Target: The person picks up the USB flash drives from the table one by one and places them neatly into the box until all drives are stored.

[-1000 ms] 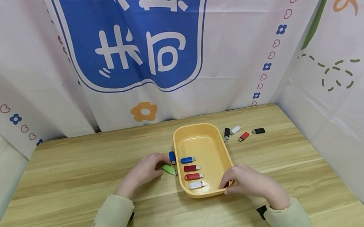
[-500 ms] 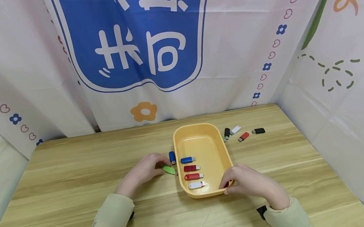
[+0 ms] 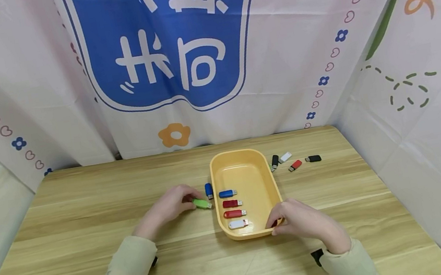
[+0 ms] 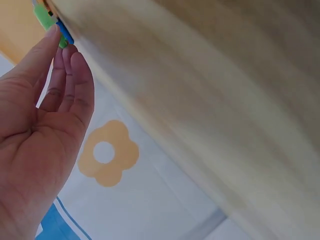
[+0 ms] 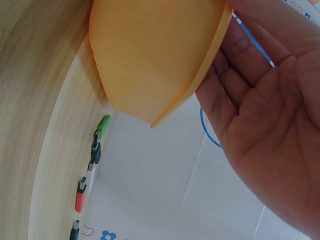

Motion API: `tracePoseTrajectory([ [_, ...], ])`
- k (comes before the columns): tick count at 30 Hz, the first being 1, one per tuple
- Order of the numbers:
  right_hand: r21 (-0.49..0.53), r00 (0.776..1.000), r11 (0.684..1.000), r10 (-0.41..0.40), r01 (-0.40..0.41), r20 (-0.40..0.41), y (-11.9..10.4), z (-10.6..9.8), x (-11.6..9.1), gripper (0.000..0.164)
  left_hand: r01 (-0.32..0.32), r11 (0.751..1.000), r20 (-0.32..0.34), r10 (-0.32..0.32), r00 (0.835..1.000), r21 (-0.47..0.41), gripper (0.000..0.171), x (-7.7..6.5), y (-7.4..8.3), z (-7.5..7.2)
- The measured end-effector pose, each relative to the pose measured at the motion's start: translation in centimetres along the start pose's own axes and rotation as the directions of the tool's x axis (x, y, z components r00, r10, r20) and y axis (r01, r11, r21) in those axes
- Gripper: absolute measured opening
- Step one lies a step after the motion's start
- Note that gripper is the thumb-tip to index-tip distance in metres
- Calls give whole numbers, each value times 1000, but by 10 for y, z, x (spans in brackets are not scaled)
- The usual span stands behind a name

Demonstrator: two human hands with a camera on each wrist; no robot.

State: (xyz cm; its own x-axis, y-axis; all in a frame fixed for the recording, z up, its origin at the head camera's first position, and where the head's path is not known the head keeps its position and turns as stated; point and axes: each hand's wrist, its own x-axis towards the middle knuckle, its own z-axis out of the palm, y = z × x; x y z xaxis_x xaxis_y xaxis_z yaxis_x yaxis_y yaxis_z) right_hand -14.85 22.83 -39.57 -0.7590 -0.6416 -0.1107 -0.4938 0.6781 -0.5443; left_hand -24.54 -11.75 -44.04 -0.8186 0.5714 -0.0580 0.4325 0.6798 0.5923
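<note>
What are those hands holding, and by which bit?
The left hand pinches a green USB stick by the end opposite its metal plug. The right hand grips the yellow tray by its near right corner.

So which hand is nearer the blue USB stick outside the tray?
Left. The left hand is close beside that blue USB stick, pinching a green USB stick; the right hand is across the yellow tray, gripping its near right corner.

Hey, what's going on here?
A person's left hand pinches a green USB stick just left of a yellow tray, while the right hand grips the tray's near right corner. Inside, a blue stick, a dark red stick, a bright red stick and a white stick lie in a row. More sticks lie on the table.
</note>
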Motion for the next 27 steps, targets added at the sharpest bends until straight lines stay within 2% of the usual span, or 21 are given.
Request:
tracePoseTrajectory([
  [4,1,1000,1000,10,-10,5,0,0,0,7,36,999,-30,-36,999,-17,22,-1,1,-6],
  [10,4,1000,1000,21,-21,11,-1,-1,0,7,34,999,-101,-36,994,-19,23,-1,5,-10],
  [19,3,1000,1000,10,-10,4,-2,-1,0,7,20,1000,-212,-23,977,-18,21,1,14,-10],
  [27,-2,1000,1000,10,-10,4,-2,-1,0,7,14,1000,-235,-12,972,7,21,0,15,-12],
])
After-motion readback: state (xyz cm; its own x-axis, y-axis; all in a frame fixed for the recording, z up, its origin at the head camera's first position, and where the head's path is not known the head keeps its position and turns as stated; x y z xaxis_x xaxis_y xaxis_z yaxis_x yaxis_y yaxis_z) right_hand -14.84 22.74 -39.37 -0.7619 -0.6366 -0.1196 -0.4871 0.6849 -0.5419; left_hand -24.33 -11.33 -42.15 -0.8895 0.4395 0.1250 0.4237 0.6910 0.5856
